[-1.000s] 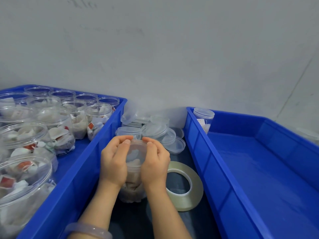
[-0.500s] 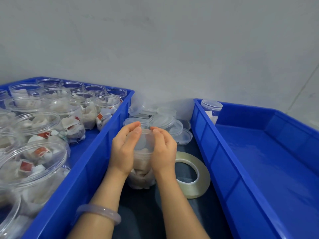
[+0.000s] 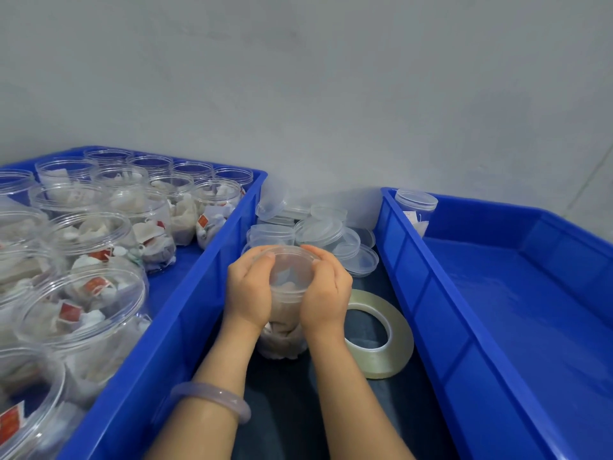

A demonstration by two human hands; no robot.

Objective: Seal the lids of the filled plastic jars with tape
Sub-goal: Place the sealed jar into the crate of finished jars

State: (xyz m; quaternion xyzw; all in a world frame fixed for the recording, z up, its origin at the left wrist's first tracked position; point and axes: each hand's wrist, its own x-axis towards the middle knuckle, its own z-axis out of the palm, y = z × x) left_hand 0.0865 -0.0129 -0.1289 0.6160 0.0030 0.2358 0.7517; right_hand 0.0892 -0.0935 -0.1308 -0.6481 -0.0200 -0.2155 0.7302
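A clear plastic jar [image 3: 282, 340] filled with pale sachets stands on the dark table between two blue bins. My left hand [image 3: 249, 290] and my right hand [image 3: 326, 290] curl round its clear lid [image 3: 288, 270] from either side, fingertips on the rim. Just right of the jar a roll of clear tape [image 3: 381, 333] lies flat on the table. Behind the hands sits a heap of loose clear lids [image 3: 326, 232].
The left blue bin [image 3: 185, 310] holds several open jars of sachets [image 3: 83, 293]. The right blue bin [image 3: 497, 310] holds one lidded jar [image 3: 414, 209] in its far left corner. A grey wall stands behind. A pale bangle [image 3: 212, 398] circles my left wrist.
The view has shifted, so everything sits lower and further right in the frame. Both hands stay round the jar's lid, fingers moved slightly along its rim.
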